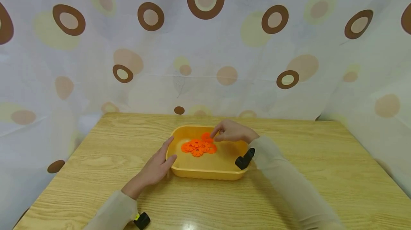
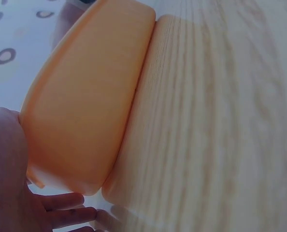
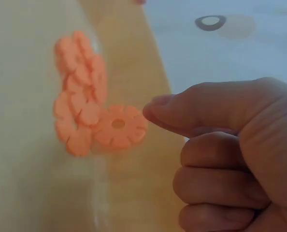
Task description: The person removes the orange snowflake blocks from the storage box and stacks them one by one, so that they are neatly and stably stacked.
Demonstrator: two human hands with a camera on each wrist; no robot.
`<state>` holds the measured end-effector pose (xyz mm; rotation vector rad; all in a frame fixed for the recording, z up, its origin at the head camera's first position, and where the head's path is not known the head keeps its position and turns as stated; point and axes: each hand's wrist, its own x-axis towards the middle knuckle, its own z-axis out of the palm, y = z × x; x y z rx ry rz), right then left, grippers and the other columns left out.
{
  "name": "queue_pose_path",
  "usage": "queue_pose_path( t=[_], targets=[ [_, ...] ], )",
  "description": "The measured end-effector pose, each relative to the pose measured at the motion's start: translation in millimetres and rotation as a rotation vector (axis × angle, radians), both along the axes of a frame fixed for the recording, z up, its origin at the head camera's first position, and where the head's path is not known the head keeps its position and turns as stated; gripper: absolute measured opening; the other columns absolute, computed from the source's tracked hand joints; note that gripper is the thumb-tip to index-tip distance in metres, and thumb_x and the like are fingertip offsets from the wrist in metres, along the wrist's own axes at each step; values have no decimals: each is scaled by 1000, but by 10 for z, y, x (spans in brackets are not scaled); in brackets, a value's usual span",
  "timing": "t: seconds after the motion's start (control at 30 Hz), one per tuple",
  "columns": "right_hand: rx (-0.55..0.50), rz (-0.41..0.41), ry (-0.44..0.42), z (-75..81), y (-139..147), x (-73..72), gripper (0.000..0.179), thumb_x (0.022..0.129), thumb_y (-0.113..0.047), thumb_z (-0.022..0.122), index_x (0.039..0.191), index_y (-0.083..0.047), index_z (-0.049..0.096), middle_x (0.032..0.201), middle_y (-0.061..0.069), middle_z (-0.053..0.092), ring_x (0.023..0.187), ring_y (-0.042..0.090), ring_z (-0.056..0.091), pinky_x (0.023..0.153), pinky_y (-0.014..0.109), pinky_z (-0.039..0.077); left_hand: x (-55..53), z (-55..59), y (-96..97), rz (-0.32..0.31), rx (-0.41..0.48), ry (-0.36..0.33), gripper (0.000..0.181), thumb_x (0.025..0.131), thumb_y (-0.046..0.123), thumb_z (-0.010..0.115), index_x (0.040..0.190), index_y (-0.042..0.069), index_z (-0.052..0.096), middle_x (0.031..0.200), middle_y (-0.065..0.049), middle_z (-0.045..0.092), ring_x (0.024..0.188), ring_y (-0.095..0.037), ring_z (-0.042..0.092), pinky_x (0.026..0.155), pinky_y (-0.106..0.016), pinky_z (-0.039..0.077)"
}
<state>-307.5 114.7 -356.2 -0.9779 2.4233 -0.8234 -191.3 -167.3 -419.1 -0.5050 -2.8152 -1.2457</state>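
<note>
A yellow-orange plastic tray [image 1: 208, 174] stands on the wooden table with several orange flower-shaped slotted discs [image 1: 197, 151] heaped in its left half. My left hand [image 1: 157, 165] rests against the tray's left end, fingers straight along the outside and thumb at the rim. With thumb and index finger together, my right hand [image 1: 232, 131] pinches the edge of one disc [image 3: 118, 126] near the tray's back wall. Its other fingers are curled into the palm. That disc stands beside the heap [image 3: 78, 96], facing the right wrist camera, and its far edge overlaps the heap.
The wood-grain table [image 1: 289, 144] extends around the tray on all sides. Behind it and at both sides hangs a pale curtain [image 1: 205, 51] with brown and beige circles. Each sleeve carries a small black camera [image 1: 245, 159] at the wrist.
</note>
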Motion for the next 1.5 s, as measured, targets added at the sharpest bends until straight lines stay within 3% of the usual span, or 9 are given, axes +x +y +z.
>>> queue_pose_path(
  t=[0.23, 0.4, 0.6, 0.73, 0.9, 0.97, 1.03, 1.37, 1.5],
  targets=[
    [24, 46, 95, -153, -4, -17, 22, 87, -7, 65, 107, -1, 73, 49, -3, 45, 45, 8, 26, 49, 21, 26, 4, 15, 26, -8, -5, -7, 62, 102, 22, 45, 154, 5, 16, 156, -21, 25, 141, -40, 29, 113, -56, 25],
    [42, 27, 103, -161, 3, -24, 21, 86, -7, 65, 106, -2, 74, 47, -4, 44, 44, 7, 23, 47, 21, 24, -16, 39, 33, -7, -12, 2, 62, 102, 22, 45, 154, 6, 15, 157, -21, 25, 141, -40, 29, 114, -56, 25],
    [58, 46, 119, -179, -23, -42, 23, 84, -8, 69, 105, -3, 74, 64, 4, 62, 46, 7, 27, 50, 21, 26, -18, 57, 7, 6, -20, 12, 62, 102, 22, 46, 154, 6, 17, 156, -21, 26, 141, -41, 30, 113, -57, 26],
    [67, 68, 182, -226, -44, -69, 21, 84, -10, 70, 104, -5, 75, 76, 7, 70, 48, 8, 32, 51, 20, 28, -12, 57, -8, 3, -23, 15, 62, 102, 24, 45, 154, 6, 17, 156, -22, 26, 140, -41, 30, 112, -57, 26],
    [94, 97, 253, -285, -70, -104, 20, 84, -12, 73, 102, -5, 75, 97, 9, 73, 72, 11, 61, 66, 21, 48, -14, 43, -21, 7, -16, 26, 62, 101, 22, 47, 153, 5, 18, 156, -22, 27, 140, -41, 31, 112, -57, 27],
    [115, 96, 249, -305, -74, -106, 22, 83, -14, 74, 103, -4, 75, 103, 10, 73, 89, 15, 66, 76, 24, 52, -18, 32, -25, 5, -18, 33, 62, 101, 22, 47, 153, 5, 18, 156, -22, 27, 140, -42, 31, 112, -57, 28],
    [132, 91, 232, -321, -81, -103, 25, 82, -15, 76, 104, -3, 75, 105, 11, 72, 91, 17, 65, 78, 25, 53, -22, 22, -28, 4, -20, 37, 62, 101, 22, 47, 153, 5, 18, 156, -21, 27, 139, -42, 32, 112, -57, 28],
    [179, 72, 192, -325, -132, -48, 29, 82, -19, 77, 106, -3, 72, 107, 10, 69, 80, 10, 56, 73, 24, 49, -12, -4, -27, -1, -15, 38, 62, 101, 23, 46, 153, 5, 18, 155, -22, 27, 139, -42, 32, 111, -58, 27],
    [223, 50, 164, -329, -127, -30, 28, 82, -20, 77, 104, -6, 71, 98, 5, 69, 75, 10, 54, 71, 23, 48, -14, -22, -14, 1, -15, 27, 62, 101, 24, 46, 154, 5, 18, 155, -22, 27, 139, -41, 32, 112, -57, 28]
  ],
)
